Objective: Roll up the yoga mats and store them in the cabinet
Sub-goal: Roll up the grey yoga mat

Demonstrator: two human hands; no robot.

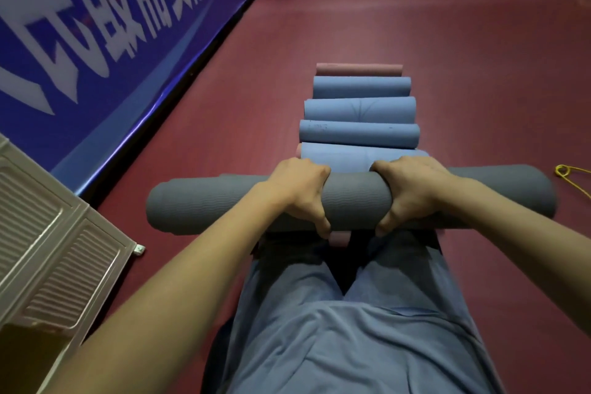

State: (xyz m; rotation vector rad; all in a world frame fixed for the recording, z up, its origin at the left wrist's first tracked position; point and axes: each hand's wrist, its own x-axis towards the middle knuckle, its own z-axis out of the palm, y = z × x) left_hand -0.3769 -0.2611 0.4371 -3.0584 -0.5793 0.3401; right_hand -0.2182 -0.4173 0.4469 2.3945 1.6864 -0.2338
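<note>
A rolled grey yoga mat [355, 201] lies crosswise in front of me, held above the floor. My left hand [295, 192] grips it left of its middle and my right hand [412, 192] grips it right of its middle, fingers wrapped over the top. Beyond it several rolled blue mats [359, 133] lie side by side in a row on the floor, with a rolled pink mat [358, 69] at the far end. A bit of pink mat [339, 238] shows under the grey roll.
A metal cabinet [48, 249] with ribbed door panels stands at the lower left. A blue banner wall [112, 41] runs along the left. A yellow cord [567, 174] lies on the red floor [479, 73] at the right edge. My blue-trousered legs fill the bottom.
</note>
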